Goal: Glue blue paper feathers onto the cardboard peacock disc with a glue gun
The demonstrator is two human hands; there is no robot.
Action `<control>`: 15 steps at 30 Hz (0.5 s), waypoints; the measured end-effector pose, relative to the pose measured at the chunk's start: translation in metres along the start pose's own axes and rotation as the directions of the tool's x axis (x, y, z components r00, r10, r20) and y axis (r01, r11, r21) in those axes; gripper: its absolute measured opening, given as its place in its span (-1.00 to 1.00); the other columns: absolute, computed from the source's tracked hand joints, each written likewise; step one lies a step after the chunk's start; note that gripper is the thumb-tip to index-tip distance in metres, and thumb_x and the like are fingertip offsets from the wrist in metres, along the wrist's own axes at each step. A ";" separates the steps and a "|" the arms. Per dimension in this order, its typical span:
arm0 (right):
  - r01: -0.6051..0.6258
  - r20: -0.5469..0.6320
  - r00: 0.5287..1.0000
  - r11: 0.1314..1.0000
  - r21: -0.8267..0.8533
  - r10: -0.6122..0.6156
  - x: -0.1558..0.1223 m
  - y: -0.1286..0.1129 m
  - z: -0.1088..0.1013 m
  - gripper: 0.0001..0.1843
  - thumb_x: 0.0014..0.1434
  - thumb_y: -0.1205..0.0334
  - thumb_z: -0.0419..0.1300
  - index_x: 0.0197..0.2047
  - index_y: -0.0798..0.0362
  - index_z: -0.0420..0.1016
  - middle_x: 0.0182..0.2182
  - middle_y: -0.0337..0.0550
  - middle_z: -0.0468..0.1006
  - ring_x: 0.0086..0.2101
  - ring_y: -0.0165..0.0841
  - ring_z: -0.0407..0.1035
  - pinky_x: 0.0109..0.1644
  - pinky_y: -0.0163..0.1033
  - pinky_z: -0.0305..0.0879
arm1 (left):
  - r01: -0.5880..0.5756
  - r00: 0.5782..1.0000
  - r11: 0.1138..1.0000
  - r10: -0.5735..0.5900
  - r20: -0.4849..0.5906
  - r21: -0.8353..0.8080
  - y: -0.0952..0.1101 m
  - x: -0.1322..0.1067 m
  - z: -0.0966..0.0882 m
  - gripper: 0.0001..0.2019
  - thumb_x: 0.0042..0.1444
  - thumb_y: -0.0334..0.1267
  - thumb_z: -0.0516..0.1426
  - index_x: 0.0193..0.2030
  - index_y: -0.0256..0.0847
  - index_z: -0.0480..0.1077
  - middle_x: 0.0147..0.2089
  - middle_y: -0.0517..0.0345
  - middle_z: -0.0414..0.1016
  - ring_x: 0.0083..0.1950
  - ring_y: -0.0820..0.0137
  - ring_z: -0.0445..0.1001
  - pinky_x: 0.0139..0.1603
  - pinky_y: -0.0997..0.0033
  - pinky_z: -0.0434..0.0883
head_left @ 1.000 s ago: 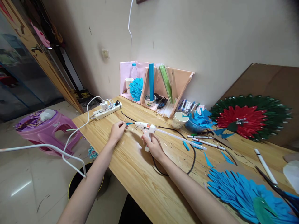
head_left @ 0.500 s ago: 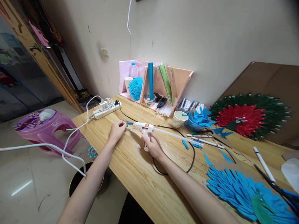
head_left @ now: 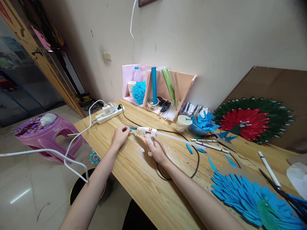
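My right hand [head_left: 157, 150] is wrapped round the handle of a white hot glue gun [head_left: 149, 135]. A long clear glue stick [head_left: 179, 139] sticks out of the gun's back end, and the nozzle points left. My left hand [head_left: 120, 135] is closed in a pinch on a small blue paper piece [head_left: 132, 128], just in front of the nozzle. At the lower right lies a bird shape of layered blue petals [head_left: 242, 191] with a green head [head_left: 267, 212].
A power strip [head_left: 110, 115] sits at the table's far left corner. A black cord [head_left: 198, 159] loops round my right forearm. Scissors [head_left: 283, 191], markers [head_left: 270, 169], a paper cup [head_left: 182, 124] and a bowl of blue scraps [head_left: 200, 127] lie right. A pink stool [head_left: 59, 134] stands left.
The camera view has shifted slightly. My hands and the glue gun keep nearly the same places, with the nozzle still by the blue piece.
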State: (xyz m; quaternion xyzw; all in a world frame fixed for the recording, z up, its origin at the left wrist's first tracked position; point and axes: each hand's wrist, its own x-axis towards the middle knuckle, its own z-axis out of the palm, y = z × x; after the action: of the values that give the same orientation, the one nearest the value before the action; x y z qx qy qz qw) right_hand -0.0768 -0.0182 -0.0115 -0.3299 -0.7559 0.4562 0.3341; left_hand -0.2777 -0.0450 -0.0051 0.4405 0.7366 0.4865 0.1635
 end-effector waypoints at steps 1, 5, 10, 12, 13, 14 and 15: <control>0.000 0.000 1.000 1.000 -0.001 0.000 0.000 0.000 0.000 -0.57 0.19 -0.03 -0.08 -0.58 0.05 0.23 -0.65 -0.31 0.28 -0.57 -0.43 0.20 -0.44 -0.36 0.08 | 0.002 1.000 1.000 -0.002 0.000 -0.002 0.000 0.000 0.000 -0.81 -0.11 -0.22 0.04 -0.57 -0.23 0.40 -0.53 0.18 0.46 -0.44 0.39 0.38 -0.38 0.46 0.25; 0.004 -0.007 1.000 1.000 -0.007 -0.004 0.000 -0.001 0.000 -0.57 0.19 -0.04 -0.07 -0.58 0.05 0.23 -0.66 -0.31 0.28 -0.57 -0.43 0.20 -0.43 -0.35 0.10 | 0.012 1.000 1.000 -0.012 0.004 -0.010 0.000 0.000 0.000 -0.81 -0.12 -0.21 0.03 -0.57 -0.23 0.40 -0.53 0.18 0.46 -0.44 0.39 0.39 -0.38 0.47 0.26; -0.013 0.007 1.000 1.000 0.004 0.013 0.000 -0.002 0.000 -0.56 0.19 -0.04 -0.07 -0.59 0.05 0.23 -0.68 -0.31 0.29 -0.59 -0.44 0.21 -0.42 -0.36 0.11 | 0.004 1.000 1.000 -0.004 0.001 -0.004 -0.001 0.000 0.000 -0.82 -0.12 -0.22 0.04 -0.58 -0.22 0.40 -0.53 0.18 0.47 -0.44 0.38 0.39 -0.38 0.46 0.25; -0.007 -0.003 1.000 1.000 -0.003 0.007 0.000 -0.002 0.000 -0.56 0.19 -0.03 -0.06 -0.59 0.05 0.22 -0.67 -0.31 0.29 -0.58 -0.44 0.21 -0.43 -0.36 0.10 | 0.000 1.000 1.000 0.000 0.003 0.000 -0.001 0.000 0.000 -0.81 -0.11 -0.22 0.04 -0.59 -0.22 0.39 -0.53 0.19 0.47 -0.44 0.39 0.39 -0.38 0.47 0.25; -0.006 -0.008 1.000 1.000 -0.004 0.006 0.000 -0.002 0.000 -0.57 0.19 -0.03 -0.06 -0.59 0.06 0.22 -0.67 -0.32 0.28 -0.58 -0.45 0.21 -0.43 -0.37 0.09 | -0.001 1.000 1.000 0.001 0.004 0.000 -0.001 0.000 0.000 -0.81 -0.11 -0.22 0.04 -0.59 -0.22 0.39 -0.53 0.19 0.47 -0.44 0.39 0.39 -0.38 0.47 0.24; -0.007 -0.011 1.000 1.000 -0.002 0.007 0.000 -0.002 0.001 -0.57 0.19 -0.02 -0.06 -0.59 0.06 0.23 -0.66 -0.32 0.28 -0.58 -0.45 0.20 -0.44 -0.37 0.09 | -0.002 1.000 1.000 0.002 0.005 0.001 -0.002 0.000 0.000 -0.81 -0.11 -0.21 0.03 -0.59 -0.22 0.39 -0.53 0.19 0.47 -0.44 0.39 0.39 -0.39 0.47 0.24; -0.010 -0.011 1.000 1.000 0.004 0.010 0.000 -0.002 0.001 -0.58 0.19 -0.02 -0.06 -0.58 0.06 0.22 -0.67 -0.32 0.28 -0.59 -0.45 0.20 -0.45 -0.37 0.08 | -0.002 1.000 1.000 0.002 0.004 0.001 -0.002 0.000 0.000 -0.81 -0.10 -0.21 0.03 -0.59 -0.22 0.39 -0.53 0.18 0.47 -0.45 0.39 0.39 -0.39 0.47 0.24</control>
State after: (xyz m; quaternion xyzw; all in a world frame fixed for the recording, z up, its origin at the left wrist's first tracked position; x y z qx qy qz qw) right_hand -0.0775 -0.0192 -0.0102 -0.3356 -0.7516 0.4574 0.3365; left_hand -0.2788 -0.0448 -0.0068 0.4424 0.7360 0.4853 0.1643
